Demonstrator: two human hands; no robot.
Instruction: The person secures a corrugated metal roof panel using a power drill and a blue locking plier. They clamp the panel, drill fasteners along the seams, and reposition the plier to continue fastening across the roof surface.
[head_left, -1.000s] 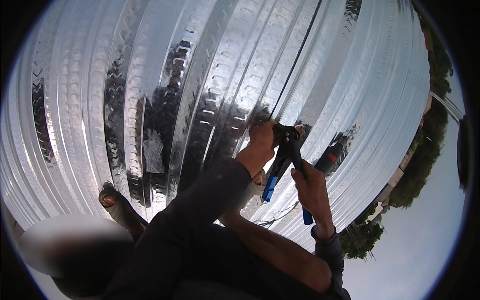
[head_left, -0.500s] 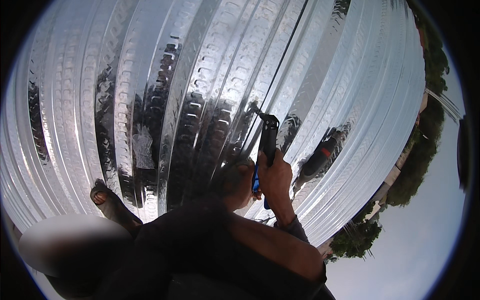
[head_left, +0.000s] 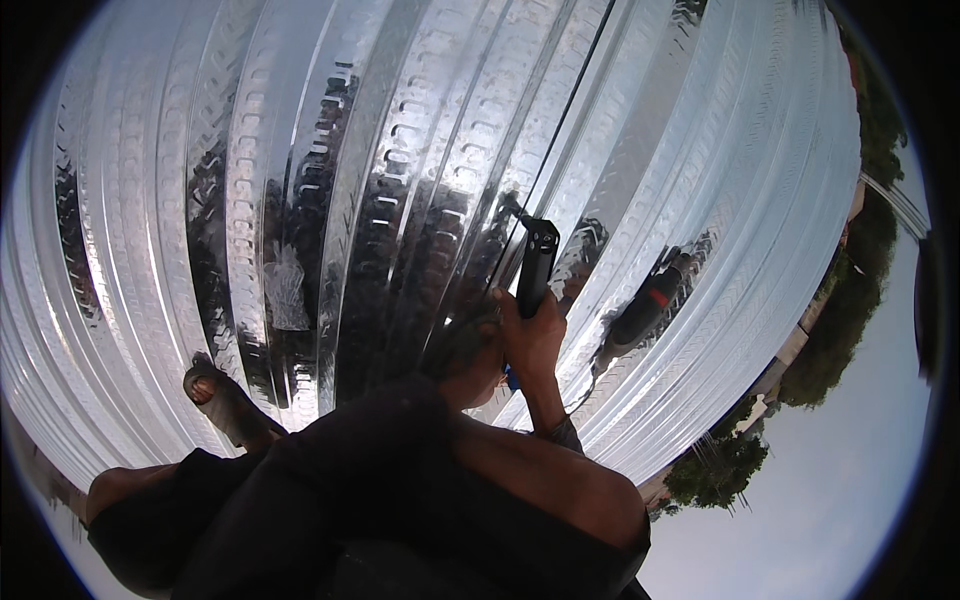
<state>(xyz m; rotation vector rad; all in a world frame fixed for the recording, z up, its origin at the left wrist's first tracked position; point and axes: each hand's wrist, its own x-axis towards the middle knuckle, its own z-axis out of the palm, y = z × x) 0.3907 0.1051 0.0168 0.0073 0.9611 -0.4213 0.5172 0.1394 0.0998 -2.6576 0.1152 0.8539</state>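
My right hand (head_left: pixel 533 340) is closed around a hand riveter (head_left: pixel 538 262) with a black body. Its angled head leans left, and the thin nose reaches the metal roofing sheet (head_left: pixel 440 110) beside a long dark seam. A bit of blue, apparently the tool's handle, shows below my hand. My thumb lies along the left side of the black body. My left hand does not show. Close to my right hand, on its left, is my right foot (head_left: pixel 470 375), partly in shadow. A dark power drill (head_left: pixel 640 312) with a red band lies on the sheet to the right.
Crumpled clear plastic (head_left: pixel 287 290) lies on the ribbed, shiny sheet left of centre. My left foot (head_left: pixel 203 388), in a sandal, rests at the lower left. A cord runs from the drill. Beyond the roof's right edge are trees (head_left: pixel 715 470) and sky.
My right hand has slid up along the riveter, and its thumb now lies along the left side. The riveter's head stays near the same spot by the seam.
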